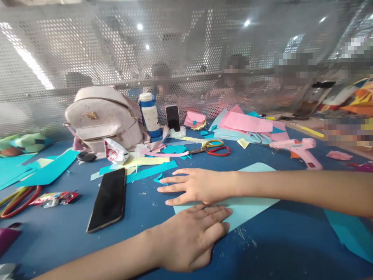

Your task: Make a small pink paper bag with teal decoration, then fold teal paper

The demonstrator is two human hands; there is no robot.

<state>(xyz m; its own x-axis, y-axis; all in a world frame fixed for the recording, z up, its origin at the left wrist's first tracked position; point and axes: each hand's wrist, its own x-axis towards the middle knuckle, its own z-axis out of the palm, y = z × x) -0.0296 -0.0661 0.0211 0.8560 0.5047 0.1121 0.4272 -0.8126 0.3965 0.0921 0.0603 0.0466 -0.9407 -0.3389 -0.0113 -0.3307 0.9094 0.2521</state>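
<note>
A light blue sheet of paper (253,206) lies on the table under both my hands. My right hand (198,186) reaches in from the right, palm down, its fingers spread wide toward the left over the paper's left part. Just nearer to me, my left hand (192,237) rests on the sheet's near edge, fingers pointing right and lying against it. Its palm side is hidden. Beyond my right fingertips is a small folded blue scrap (159,178). A black phone (107,200) lies left of my hands.
Scissors with red and yellow handles (217,147) lie beyond my right hand. A pink glue gun (300,149) stands to the right. At the back are a pale backpack (105,112), a white bottle (150,116) and stacked pink paper (244,122), before a perforated metal screen (186,46).
</note>
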